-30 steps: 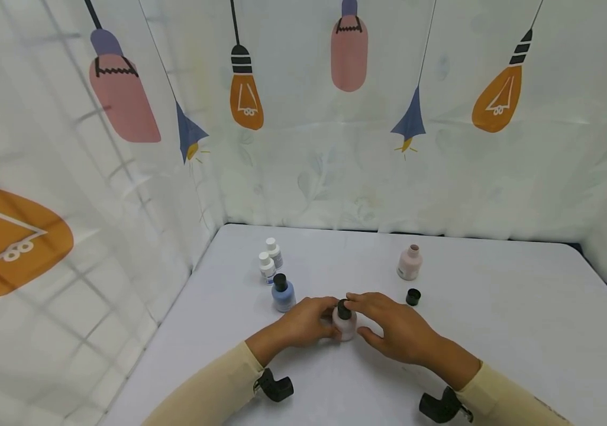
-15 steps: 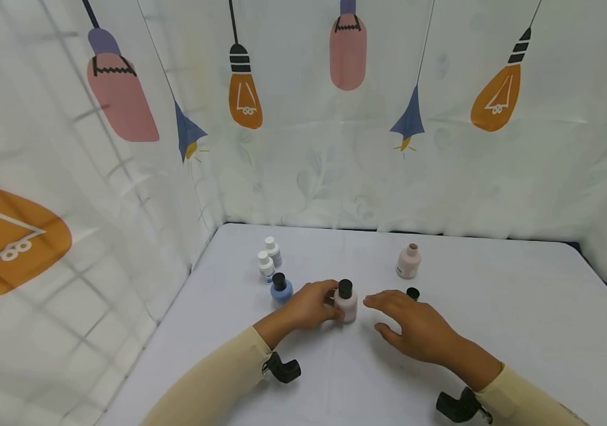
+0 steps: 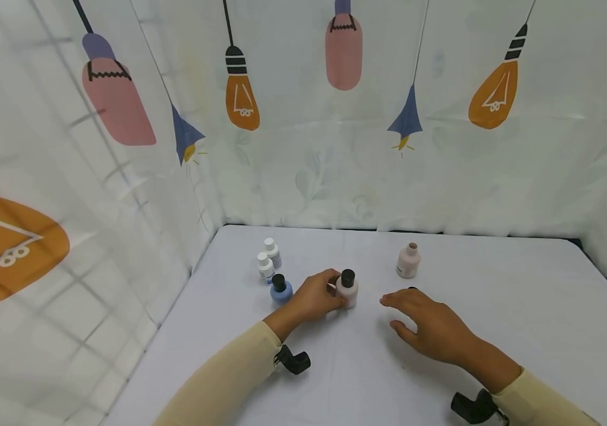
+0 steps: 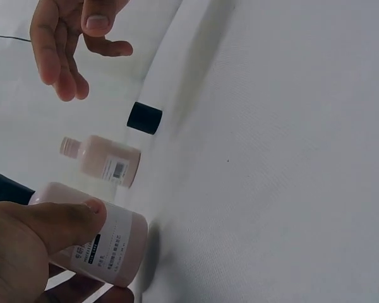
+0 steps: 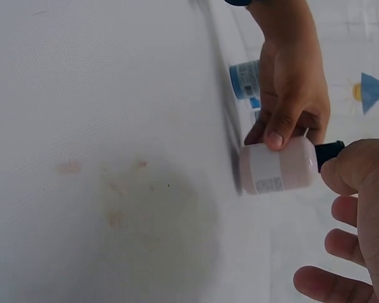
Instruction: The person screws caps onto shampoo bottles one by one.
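My left hand (image 3: 316,296) grips a pale pink bottle (image 3: 348,294) with a black cap (image 3: 348,277) on it. The thumb lies across its printed label in the left wrist view. My right hand (image 3: 433,328) hovers over the table to the right, fingers apart and holding nothing. Behind it is a loose black cap (image 4: 144,118), mostly hidden in the head view. An uncapped pink bottle (image 3: 408,261) stands farther back. Close to the left hand is a blue bottle (image 3: 280,292) with a black cap, partly covered by that hand.
Two small white bottles (image 3: 266,268) stand behind the blue one at the table's back left. The white table (image 3: 516,296) meets patterned curtains (image 3: 303,165) at the back and left. Each wrist carries a black camera mount (image 3: 294,361).
The right hand has left the capped bottle's top and moved right. My left hand has slid that bottle away from me, toward the back.
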### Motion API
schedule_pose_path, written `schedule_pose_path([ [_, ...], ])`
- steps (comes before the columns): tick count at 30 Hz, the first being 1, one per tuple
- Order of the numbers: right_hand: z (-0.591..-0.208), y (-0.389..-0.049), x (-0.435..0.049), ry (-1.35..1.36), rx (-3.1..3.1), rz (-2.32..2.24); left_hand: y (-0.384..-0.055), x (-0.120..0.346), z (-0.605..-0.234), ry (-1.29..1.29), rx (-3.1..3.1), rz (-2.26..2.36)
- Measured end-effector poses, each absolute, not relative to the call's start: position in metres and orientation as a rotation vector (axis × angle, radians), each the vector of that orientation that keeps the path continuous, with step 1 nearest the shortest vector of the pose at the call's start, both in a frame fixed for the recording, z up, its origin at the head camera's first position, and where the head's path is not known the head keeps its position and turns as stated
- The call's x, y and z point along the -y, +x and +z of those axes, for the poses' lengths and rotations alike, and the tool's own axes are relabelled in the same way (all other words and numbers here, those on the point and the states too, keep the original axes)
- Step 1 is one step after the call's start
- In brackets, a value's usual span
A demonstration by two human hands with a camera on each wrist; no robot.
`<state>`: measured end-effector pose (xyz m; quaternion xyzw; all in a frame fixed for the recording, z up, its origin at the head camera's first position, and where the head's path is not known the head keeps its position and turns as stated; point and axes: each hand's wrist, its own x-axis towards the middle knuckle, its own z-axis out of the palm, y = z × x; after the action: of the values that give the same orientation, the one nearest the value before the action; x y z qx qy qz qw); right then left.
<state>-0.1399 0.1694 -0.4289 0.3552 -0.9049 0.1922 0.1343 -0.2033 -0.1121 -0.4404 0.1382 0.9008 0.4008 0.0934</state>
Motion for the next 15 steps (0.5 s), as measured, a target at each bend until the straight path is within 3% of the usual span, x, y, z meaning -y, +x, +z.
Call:
schedule_pose_path([
  [15,-0.436,-0.142,-0.19,0.975,2.565,0.586,-0.22,0.101,-0.441,0.335,-2.747,1.203],
])
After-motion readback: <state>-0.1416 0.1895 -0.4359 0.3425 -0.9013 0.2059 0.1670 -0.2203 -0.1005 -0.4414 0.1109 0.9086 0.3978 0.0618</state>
